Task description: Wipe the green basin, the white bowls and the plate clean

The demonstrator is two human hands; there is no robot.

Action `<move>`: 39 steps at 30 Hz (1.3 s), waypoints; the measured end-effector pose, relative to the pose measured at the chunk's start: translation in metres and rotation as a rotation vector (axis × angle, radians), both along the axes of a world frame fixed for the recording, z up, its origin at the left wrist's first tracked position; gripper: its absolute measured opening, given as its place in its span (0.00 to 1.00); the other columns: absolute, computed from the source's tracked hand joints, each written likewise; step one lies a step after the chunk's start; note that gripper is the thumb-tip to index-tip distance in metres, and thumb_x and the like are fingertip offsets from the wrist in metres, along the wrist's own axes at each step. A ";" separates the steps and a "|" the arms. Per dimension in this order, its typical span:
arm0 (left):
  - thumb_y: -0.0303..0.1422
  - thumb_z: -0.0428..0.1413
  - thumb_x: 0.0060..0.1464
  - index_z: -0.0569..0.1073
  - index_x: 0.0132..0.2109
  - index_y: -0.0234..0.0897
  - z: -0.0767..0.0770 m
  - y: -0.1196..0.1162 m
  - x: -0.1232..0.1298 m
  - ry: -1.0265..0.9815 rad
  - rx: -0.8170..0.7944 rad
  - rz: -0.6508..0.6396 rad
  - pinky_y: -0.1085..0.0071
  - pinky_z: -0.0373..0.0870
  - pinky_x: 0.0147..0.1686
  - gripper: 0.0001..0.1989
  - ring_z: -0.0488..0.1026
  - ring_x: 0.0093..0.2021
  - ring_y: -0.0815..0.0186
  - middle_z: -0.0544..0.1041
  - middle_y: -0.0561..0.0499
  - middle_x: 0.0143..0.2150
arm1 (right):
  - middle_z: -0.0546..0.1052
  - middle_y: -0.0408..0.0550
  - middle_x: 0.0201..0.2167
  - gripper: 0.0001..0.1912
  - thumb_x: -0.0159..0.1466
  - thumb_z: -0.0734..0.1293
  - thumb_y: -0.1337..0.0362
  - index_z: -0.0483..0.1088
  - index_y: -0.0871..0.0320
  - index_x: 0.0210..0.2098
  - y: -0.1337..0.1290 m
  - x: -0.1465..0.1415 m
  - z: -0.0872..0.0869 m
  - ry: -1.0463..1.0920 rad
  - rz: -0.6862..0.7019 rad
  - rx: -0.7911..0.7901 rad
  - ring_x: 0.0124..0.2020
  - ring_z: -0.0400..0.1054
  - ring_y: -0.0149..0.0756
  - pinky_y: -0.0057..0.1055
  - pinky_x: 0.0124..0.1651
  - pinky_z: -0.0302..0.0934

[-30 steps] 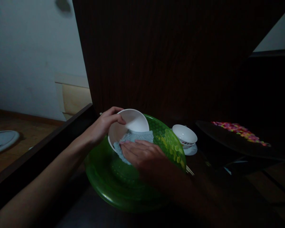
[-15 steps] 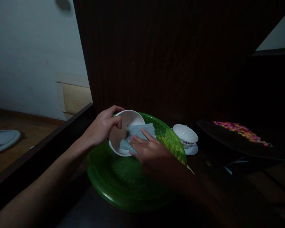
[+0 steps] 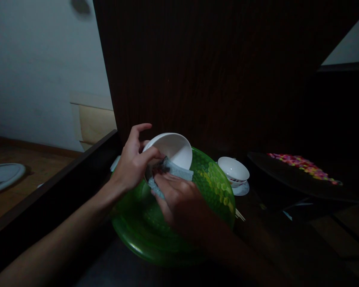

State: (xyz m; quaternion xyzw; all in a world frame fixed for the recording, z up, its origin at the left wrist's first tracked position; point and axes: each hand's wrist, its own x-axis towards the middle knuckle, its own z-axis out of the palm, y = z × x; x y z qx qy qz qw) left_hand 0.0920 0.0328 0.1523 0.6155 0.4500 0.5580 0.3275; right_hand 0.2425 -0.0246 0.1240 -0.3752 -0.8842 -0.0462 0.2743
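A white bowl [image 3: 179,149] is held tilted over a green basin [image 3: 134,243], its opening turned toward me and to the right. My left hand [image 3: 134,161] grips the bowl's left side, thumb at the rim and index finger raised off it. My right hand [image 3: 175,195] presses a grey-blue cloth [image 3: 181,171] against the lower left part of the bowl's inside and rim. The right fingertips are partly hidden by the cloth and the bowl. Yellow-green honeycomb patterning shows on the basin's right side.
Right of the basin stand stacked white bowls [image 3: 233,169] on a saucer [image 3: 241,189]. Thin sticks, apparently chopsticks [image 3: 240,215], stick out by the basin's right edge. A dark panel [image 3: 197,71] rises behind. A dark ledge [image 3: 54,175] runs along the left, with a pale dish [image 3: 6,175] beyond it.
The bowl has moved slightly up and right and turned. My right hand has slid the cloth left and down toward the bowl's near rim. My left index finger has lifted.
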 end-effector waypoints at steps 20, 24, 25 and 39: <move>0.41 0.50 0.48 0.68 0.51 0.38 0.009 -0.001 -0.013 0.396 0.028 0.035 0.63 0.62 0.33 0.23 0.70 0.35 0.56 0.74 0.52 0.31 | 0.71 0.65 0.61 0.23 0.69 0.64 0.64 0.68 0.71 0.59 0.028 0.033 -0.002 -0.469 0.085 -0.029 0.66 0.60 0.48 0.44 0.71 0.50; 0.40 0.50 0.48 0.66 0.53 0.38 0.008 -0.005 -0.011 0.355 0.062 0.018 0.64 0.63 0.29 0.24 0.71 0.31 0.57 0.73 0.53 0.29 | 0.76 0.62 0.55 0.18 0.70 0.64 0.61 0.72 0.69 0.52 0.018 0.026 0.000 -0.315 0.111 -0.077 0.60 0.67 0.45 0.39 0.65 0.60; 0.40 0.50 0.47 0.66 0.53 0.38 0.008 -0.006 -0.010 0.351 0.055 0.021 0.64 0.63 0.29 0.25 0.71 0.30 0.57 0.73 0.53 0.29 | 0.77 0.59 0.52 0.15 0.70 0.64 0.62 0.73 0.66 0.50 0.014 0.024 0.002 -0.270 0.115 -0.125 0.57 0.70 0.43 0.37 0.60 0.63; 0.34 0.52 0.44 0.63 0.53 0.43 -0.002 0.007 -0.016 0.057 -0.023 -0.053 0.66 0.62 0.31 0.25 0.69 0.32 0.60 0.72 0.55 0.30 | 0.77 0.61 0.53 0.18 0.71 0.57 0.72 0.70 0.71 0.56 -0.003 0.006 0.002 -0.182 0.056 0.104 0.54 0.73 0.44 0.39 0.57 0.68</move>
